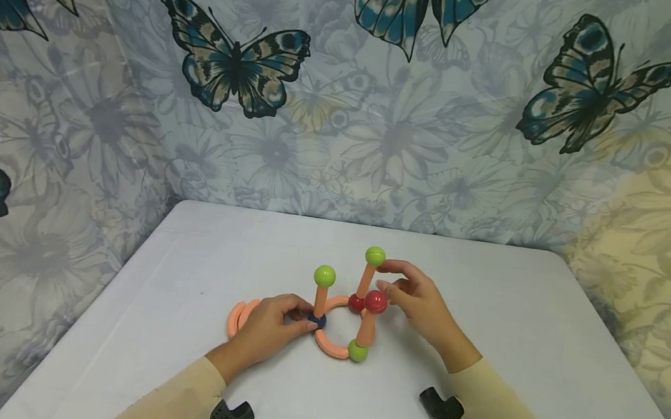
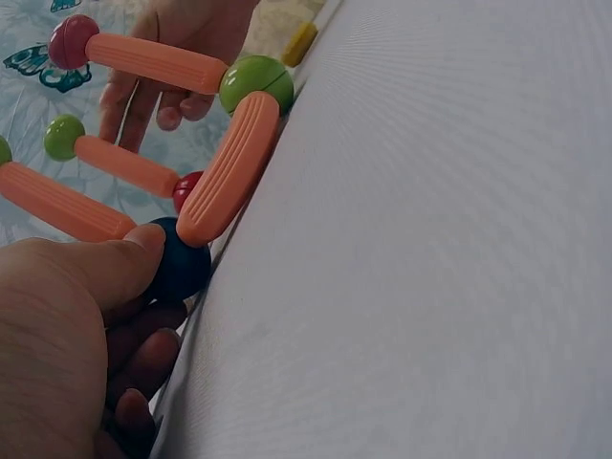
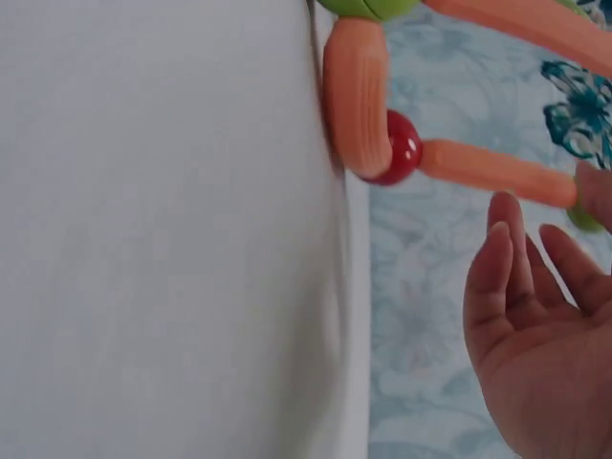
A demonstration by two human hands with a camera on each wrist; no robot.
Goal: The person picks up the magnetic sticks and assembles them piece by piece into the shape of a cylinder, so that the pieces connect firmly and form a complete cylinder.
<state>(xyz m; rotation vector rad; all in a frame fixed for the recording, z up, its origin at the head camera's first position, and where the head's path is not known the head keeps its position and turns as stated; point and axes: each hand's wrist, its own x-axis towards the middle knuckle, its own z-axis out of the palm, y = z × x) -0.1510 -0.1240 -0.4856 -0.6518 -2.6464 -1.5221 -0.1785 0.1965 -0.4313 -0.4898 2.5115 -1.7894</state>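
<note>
A toy frame of balls and orange sticks stands on the table, its curved orange pieces (image 1: 332, 345) forming a ring. My left hand (image 1: 265, 334) pinches the ring's blue ball (image 2: 182, 268) between thumb and fingers. From that ball rises an orange rod topped by a green ball (image 1: 324, 276). Two more rods stand up, one from a red ball (image 1: 356, 303) at the back, one from a green ball (image 1: 358, 350) in front. My right hand (image 1: 421, 304), fingers loosely bent, is at the back rod, a fingertip right at its green top ball (image 1: 375, 256). The front rod carries a red ball (image 1: 376, 302).
Loose curved orange pieces (image 1: 234, 319) lie left of the ring, partly behind my left hand. Black wrist devices (image 1: 441, 405) sit by both sleeves. A butterfly-patterned cloth (image 1: 372, 142) hangs behind the white table (image 1: 532, 343). A small yellow thing (image 2: 300, 44) shows in the left wrist view.
</note>
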